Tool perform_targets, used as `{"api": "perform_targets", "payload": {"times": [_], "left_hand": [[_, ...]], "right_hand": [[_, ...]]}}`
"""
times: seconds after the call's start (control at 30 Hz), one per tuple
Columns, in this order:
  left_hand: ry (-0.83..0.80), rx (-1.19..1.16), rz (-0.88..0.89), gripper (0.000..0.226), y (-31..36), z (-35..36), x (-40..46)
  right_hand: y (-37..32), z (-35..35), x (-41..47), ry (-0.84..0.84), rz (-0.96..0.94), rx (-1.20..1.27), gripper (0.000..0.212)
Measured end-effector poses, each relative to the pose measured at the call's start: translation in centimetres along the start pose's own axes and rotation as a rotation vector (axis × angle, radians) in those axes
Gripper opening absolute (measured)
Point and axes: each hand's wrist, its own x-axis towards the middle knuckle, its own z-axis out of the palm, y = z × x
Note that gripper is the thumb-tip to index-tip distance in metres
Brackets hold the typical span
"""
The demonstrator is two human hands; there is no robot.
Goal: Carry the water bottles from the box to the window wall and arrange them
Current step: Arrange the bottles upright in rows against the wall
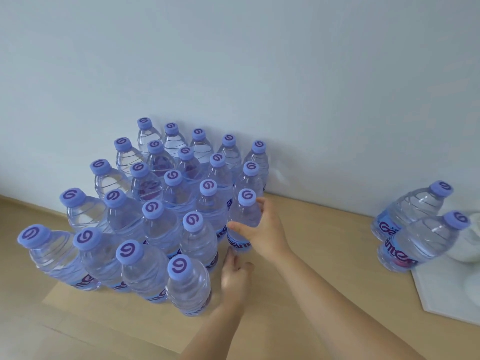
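Several clear water bottles with purple caps point(155, 198) stand upright in rows on the wooden floor against the white wall. My right hand point(262, 229) grips the body of the bottle point(245, 211) at the right end of the third row, thumb on its front and fingers behind it. My left hand point(235, 275) reaches in below it, fingers straight, touching the base of that same bottle. Two more bottles point(415, 229) stand apart at the right, close to the wall.
The white wall point(233, 61) closes off the back. A white flat panel with white rounded objects point(457, 281) lies on the floor at the right, beside the two separate bottles. Bare wooden floor point(324, 229) lies between the groups and in front.
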Motion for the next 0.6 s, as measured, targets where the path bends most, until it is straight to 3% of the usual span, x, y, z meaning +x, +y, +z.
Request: {"api": "perform_targets", "payload": {"times": [0.1,0.23,0.3,0.4,0.5,0.6], "left_hand": [[0.003,0.028,-0.107,0.060,-0.3,1.5,-0.9],[-0.223,0.186,-0.070,0.053,-0.8,4.9,-2.3],[-0.287,0.253,-0.041,0.052,-0.3,7.0,-2.3],[-0.371,0.341,0.005,0.062,0.9,10.6,-2.3],[-0.459,0.450,0.106,0.061,2.2,14.2,-2.3],[-0.517,0.499,0.153,0.058,3.2,17.1,-2.3]], "right_hand": [[-0.2,-0.5,-0.6,0.005,-0.007,0.018,0.089],[0.4,-3.6,-2.1,0.137,-0.043,-0.007,0.070],[1.1,-6.6,-3.0,0.312,-0.007,-0.040,0.072],[2.4,-12.3,-4.2,0.700,-0.005,-0.031,0.049],[3.8,-18.1,-5.3,1.036,0.026,0.005,0.044],[5.7,-22.2,-5.5,1.197,0.087,-0.040,0.053]]}}
